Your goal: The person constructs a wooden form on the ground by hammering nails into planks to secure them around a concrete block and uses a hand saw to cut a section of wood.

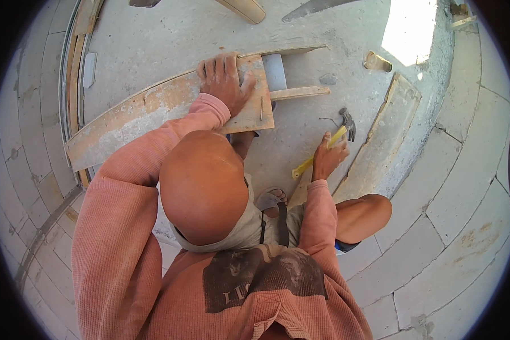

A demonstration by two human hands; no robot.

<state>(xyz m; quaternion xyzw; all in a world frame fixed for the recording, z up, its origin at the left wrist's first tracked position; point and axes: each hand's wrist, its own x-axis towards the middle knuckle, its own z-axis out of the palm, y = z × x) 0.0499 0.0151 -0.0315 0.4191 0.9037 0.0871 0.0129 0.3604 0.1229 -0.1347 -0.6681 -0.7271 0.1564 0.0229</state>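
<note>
My left hand (222,83) is spread flat over the far end of a long, plaster-smeared plywood board (153,107), its fingers reaching to the far edge. That end carries a squarish wooden piece (254,116). A thin nail (261,107) shows on it to the right of my thumb; whether it is driven in, I cannot tell. In my right hand (328,157) is a claw hammer (338,135), gripped around its yellow handle with the metal head pointing away from me. A narrow wood strip (303,92) and a pale grey block (274,71) stick out past the board's end.
On the right a dirty plank (382,141) lies along the pale block wall (464,158). A short cardboard-like tube (377,61), a bent wire (329,119) and a saw blade (317,8) rest on the concrete floor. Wooden framing (73,73) runs up the left side.
</note>
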